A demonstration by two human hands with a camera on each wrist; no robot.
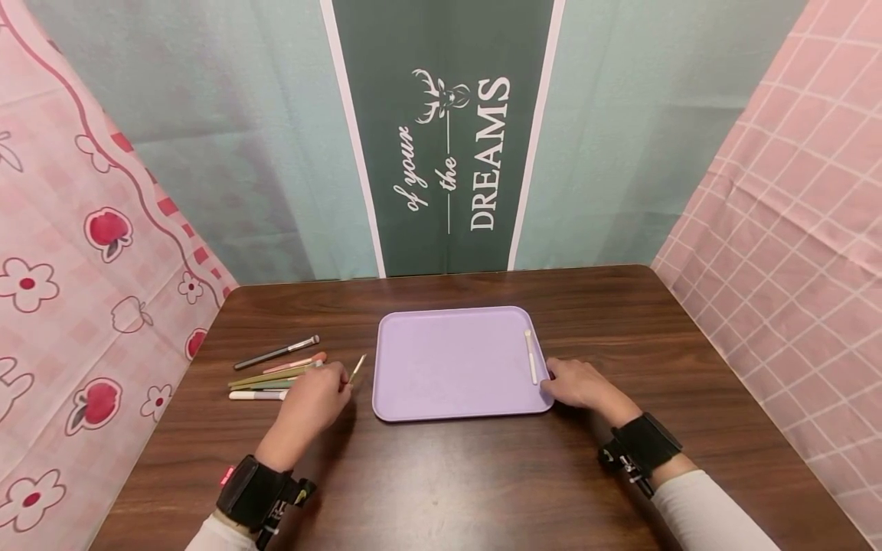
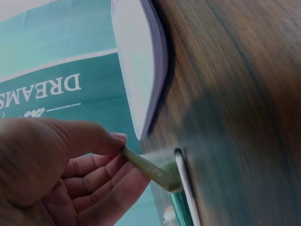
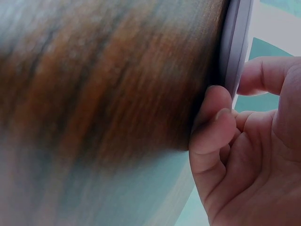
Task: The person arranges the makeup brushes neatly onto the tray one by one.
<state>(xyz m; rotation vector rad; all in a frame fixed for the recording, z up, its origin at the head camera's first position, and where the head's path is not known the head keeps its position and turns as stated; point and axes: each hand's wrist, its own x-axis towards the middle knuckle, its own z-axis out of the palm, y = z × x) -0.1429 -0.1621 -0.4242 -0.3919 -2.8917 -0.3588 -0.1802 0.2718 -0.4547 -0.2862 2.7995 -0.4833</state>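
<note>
My left hand pinches a slim olive-green makeup brush between thumb and fingers, just left of the lilac tray. One end of it points up toward the tray in the head view. Beneath that hand lie several more brushes, partly hidden: an olive one, a pink one and a white-and-grey one. On the tray's right side rests a white brush. With thumb over the rim and fingers curled at the side, my right hand grips the tray's lower right edge.
A dark grey brush lies apart, behind the other brushes. The brown wooden table is bordered by a green curtain at the back, a fruit-and-flower cloth on the left and a pink checked cloth on the right.
</note>
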